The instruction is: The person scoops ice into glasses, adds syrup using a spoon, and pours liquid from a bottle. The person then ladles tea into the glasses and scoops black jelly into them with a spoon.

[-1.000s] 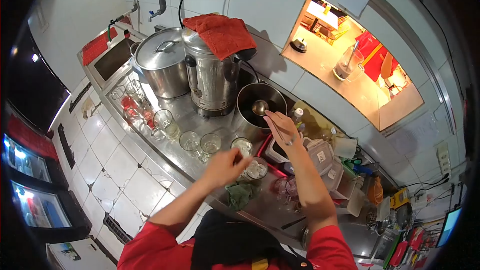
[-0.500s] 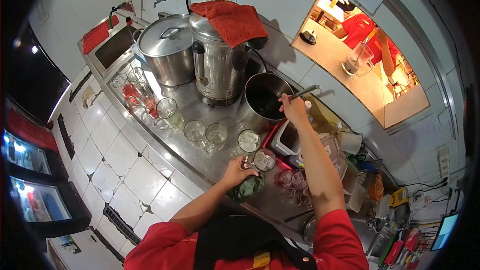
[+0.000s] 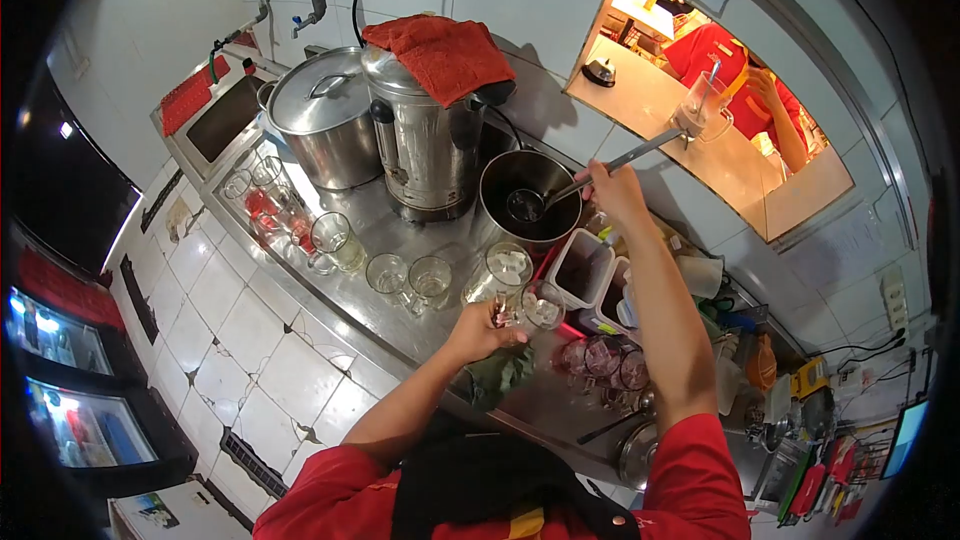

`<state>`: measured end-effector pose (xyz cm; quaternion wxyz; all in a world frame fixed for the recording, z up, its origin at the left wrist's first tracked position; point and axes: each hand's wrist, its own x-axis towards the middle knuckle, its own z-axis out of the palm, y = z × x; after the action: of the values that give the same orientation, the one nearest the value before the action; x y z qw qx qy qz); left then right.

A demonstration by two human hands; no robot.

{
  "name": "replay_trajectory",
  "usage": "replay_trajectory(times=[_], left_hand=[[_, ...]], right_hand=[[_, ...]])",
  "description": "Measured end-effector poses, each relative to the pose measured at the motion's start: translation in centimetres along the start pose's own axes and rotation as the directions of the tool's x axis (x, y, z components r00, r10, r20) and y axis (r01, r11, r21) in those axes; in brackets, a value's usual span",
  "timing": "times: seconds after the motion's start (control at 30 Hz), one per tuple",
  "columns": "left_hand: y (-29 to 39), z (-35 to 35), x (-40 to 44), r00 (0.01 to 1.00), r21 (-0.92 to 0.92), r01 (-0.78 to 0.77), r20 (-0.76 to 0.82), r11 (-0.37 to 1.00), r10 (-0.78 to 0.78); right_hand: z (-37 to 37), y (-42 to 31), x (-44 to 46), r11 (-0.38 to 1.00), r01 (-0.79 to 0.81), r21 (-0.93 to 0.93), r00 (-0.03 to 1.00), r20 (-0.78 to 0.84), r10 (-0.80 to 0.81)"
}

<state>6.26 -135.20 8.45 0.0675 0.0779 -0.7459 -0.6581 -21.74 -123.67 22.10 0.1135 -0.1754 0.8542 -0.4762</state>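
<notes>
My right hand [image 3: 612, 192] is closed around the long metal handle of a ladle [image 3: 632, 155]. The ladle's bowl dips into a deep steel pot [image 3: 496, 224] with dark liquid inside. My left hand [image 3: 478, 334] grips a glass mug [image 3: 543, 306] by its handle, and ice shows in the mug. Right beside it stands a second iced glass [image 3: 508, 266]. Several glass mugs, one of them here [image 3: 430, 280], are on the steel counter to the left. A dark green cloth [image 3: 498, 376] lies below my left hand.
A steel urn [image 3: 420, 155] with a red towel [image 3: 440, 52] stands behind, beside a large lidded pot [image 3: 318, 120]. Plastic containers [image 3: 580, 270] and several pinkish glasses [image 3: 604, 358] sit to the right. Through the hatch, a person in red [image 3: 710, 52] is near a pitcher [image 3: 700, 108].
My right hand has moved up and right along with the ladle, whose handle now sticks out further from the pot. My left hand and the iced mug have shifted slightly rightward and upward.
</notes>
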Motion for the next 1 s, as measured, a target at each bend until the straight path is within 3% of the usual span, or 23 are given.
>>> replay_trajectory(times=[0.1,0.17,0.37,0.5,0.67,0.73,0.8,0.83,0.87,0.93,1.0], left_hand=[[0.8,-0.1,1.0,0.999,0.076,0.029,-0.016,0.997,-0.028],[3.5,-0.5,1.1,0.99,-0.063,0.138,-0.012,0.988,-0.139],[2.5,-0.5,2.4,0.998,0.156,0.011,-0.056,0.988,-0.003],[2.9,-0.5,2.8,0.997,0.197,0.008,-0.071,0.98,0.006],[2.4,-0.3,2.9,0.996,0.198,0.02,-0.094,0.98,-0.002],[4.1,-0.7,2.3,0.997,0.191,0.024,-0.081,0.981,-0.009],[4.2,-0.8,2.0,0.998,0.183,0.033,-0.065,0.983,-0.022],[3.5,-0.7,1.9,0.995,0.173,-0.023,-0.089,0.985,0.038],[3.0,-0.5,1.7,0.989,0.165,-0.077,-0.113,0.983,0.097],[2.9,-0.4,1.1,0.99,0.11,-0.072,-0.11,0.991,0.084],[3.0,-0.5,0.7,0.992,0.059,-0.064,-0.104,0.996,0.07]], right_hand=[[-1.5,-2.4,-0.6,1.0,-0.006,-0.003,1.0,-0.012,0.006],[-2.4,-3.7,-1.1,0.998,0.037,-0.055,0.999,0.022,-0.036],[-3.5,-6.4,-3.6,0.993,0.083,-0.083,0.996,0.038,-0.08],[-3.1,-7.0,-6.2,0.977,0.135,-0.167,0.991,0.046,-0.129],[-0.2,-6.1,-14.0,0.932,0.325,-0.161,0.939,-0.06,-0.338],[1.5,-3.6,-17.0,0.707,0.645,-0.291,0.726,-0.058,-0.686],[2.9,-2.1,-21.0,0.581,0.713,-0.392,0.653,0.071,-0.754],[3.6,-1.0,-22.6,0.489,0.733,-0.473,0.612,0.144,-0.778],[4.3,0.2,-23.9,0.489,0.732,-0.473,0.613,0.146,-0.777],[5.3,2.1,-25.3,0.316,0.784,-0.534,0.498,0.238,-0.834],[4.9,2.9,-25.1,0.293,0.801,-0.522,0.473,0.252,-0.844]])
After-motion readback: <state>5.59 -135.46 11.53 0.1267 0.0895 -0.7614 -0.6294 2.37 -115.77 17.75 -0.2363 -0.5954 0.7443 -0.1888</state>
